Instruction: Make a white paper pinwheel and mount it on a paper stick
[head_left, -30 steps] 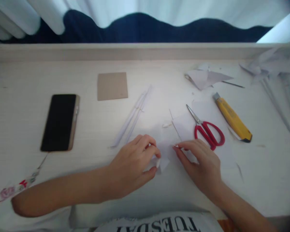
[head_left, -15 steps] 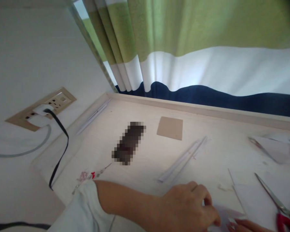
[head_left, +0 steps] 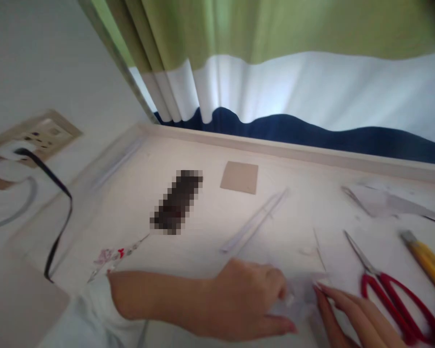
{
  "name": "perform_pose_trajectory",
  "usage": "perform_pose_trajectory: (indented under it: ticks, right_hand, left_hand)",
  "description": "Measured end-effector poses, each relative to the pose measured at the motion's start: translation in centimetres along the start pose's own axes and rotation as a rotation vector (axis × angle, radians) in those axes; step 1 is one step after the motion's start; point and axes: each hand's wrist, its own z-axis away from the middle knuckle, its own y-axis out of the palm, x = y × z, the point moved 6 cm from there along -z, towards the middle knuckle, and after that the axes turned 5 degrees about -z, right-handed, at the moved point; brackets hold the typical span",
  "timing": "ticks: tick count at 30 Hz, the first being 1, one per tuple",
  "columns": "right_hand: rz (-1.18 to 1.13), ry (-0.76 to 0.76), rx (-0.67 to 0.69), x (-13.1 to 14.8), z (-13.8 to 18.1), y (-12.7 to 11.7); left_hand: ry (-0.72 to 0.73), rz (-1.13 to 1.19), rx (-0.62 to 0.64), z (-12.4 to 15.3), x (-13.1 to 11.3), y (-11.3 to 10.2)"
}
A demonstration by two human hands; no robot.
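A thin, pale, partly see-through sheet [head_left: 300, 292] lies between my hands at the bottom of the view, blurred by motion. My left hand [head_left: 248, 302] reaches in from the left with its fingers curled at the sheet's near-left edge and its thumb pointing right below them. From the lower right, my right hand [head_left: 355, 311] brings its fingertips together on the sheet's right side. My palms and part of the sheet are hidden. Close to my right hand lie scissors with red handles [head_left: 384, 290], blades pointing up and left.
A yellow cutter [head_left: 426, 258] lies at the right edge. Folded white paper strips [head_left: 255, 220], a brown square card [head_left: 239, 177] and a pixelated dark object [head_left: 177, 202] with a beaded strap [head_left: 121, 253] are on the table. Paper scraps [head_left: 380, 200] lie behind. A black cable [head_left: 54, 176] hangs at left.
The view has shifted right, bringing the yellow cutter into sight. My left hand's thumb has moved away from its fingers, and more of my right hand shows.
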Motion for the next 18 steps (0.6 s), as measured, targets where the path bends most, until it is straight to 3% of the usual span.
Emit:
perform_pose_trajectory:
  ticks: [5,18]
  right_hand:
    - [0.055,0.085,0.052,1.7,-1.5,-0.6]
    - [0.005,0.039,0.189,1.6,-1.1,0.1]
  left_hand:
    - [-0.131,0.046,0.062,0.2,0.6,2.0]
    - [-0.172,-0.108,-0.067,-0.1,0.4,3.8]
